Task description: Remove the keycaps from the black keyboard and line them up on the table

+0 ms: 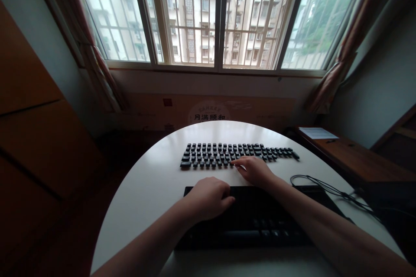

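On white table (139,207), rowed black keycaps (223,159), left hand (209,199) fisted, right hand (255,170), grip unclear

Matt plastic keycaps (185,165) — smooth, glossy tabletop (136,207).

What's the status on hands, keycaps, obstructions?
Right hand at the near row of loose keycaps. Left hand curled over the keyboard, grip unclear. Cable right of the keyboard, off the keycaps.

Left hand (211,198) curls inward; right hand (253,169) (index finger extended) reaches farther.
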`<state>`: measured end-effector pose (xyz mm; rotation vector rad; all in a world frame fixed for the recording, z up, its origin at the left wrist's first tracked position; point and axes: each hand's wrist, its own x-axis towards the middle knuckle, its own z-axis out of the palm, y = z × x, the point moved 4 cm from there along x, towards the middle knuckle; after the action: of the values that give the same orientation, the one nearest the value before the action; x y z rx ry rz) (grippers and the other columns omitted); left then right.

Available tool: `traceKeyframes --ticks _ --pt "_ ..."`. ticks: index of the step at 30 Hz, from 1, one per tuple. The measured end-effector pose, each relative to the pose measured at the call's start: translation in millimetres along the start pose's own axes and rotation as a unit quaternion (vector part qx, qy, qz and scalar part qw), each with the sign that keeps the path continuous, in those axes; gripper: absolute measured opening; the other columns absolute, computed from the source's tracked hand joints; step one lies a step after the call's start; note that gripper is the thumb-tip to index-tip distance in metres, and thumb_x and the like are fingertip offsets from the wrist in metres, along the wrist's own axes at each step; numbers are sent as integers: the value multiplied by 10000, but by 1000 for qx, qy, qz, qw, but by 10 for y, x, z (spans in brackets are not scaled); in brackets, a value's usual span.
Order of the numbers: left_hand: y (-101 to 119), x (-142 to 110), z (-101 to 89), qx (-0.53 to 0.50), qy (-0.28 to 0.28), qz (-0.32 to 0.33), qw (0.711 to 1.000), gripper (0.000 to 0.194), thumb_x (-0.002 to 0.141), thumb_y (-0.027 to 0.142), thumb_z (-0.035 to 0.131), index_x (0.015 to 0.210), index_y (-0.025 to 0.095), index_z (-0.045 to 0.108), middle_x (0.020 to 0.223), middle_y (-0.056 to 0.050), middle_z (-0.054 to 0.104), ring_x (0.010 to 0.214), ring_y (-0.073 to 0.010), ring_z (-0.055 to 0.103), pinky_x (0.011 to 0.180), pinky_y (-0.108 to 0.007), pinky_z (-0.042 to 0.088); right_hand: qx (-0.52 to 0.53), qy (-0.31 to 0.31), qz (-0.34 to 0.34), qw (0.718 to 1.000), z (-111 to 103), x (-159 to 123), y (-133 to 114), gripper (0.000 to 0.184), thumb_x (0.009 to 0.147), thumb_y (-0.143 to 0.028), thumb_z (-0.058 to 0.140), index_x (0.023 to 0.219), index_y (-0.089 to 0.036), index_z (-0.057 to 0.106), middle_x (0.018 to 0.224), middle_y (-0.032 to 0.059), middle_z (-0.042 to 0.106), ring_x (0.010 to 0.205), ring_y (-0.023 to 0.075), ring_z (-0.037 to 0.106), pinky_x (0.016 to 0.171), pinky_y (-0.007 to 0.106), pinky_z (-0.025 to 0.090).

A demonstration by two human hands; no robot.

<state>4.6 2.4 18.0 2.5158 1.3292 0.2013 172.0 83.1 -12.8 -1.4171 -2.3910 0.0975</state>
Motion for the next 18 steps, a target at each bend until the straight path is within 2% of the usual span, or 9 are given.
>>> traceKeyframes --ticks 4,9,18 --pt "-5 -1 1 -5 0 -1 1000 275 857 398 577 709 200 698 695 -44 678 610 -185 565 544 -284 301 -4 -2 4 1000 4 2 -1 327 901 -256 532 1153 -299 737 1054 22 764 930 229 714 806 312 525" --pt "7 -10 -11 -9 2 -1 1000 271 855 395 583 701 201 693 686 -41 672 607 -186 564 549 -287 311 -3 1 11 1000 0 4 -7 374 912 -245 522 1247 -285 683 1162 41 740 1019 240 701 845 319 524" --pt "-7 1 6 -1 1 -2 1000 267 849 403 579 724 206 711 697 -46 681 620 -188 575 552 -282 317 0 -8 7 1000 22 23 2 339 897 -224 540 1170 -289 728 1067 32 763 942 222 715 814 296 527"
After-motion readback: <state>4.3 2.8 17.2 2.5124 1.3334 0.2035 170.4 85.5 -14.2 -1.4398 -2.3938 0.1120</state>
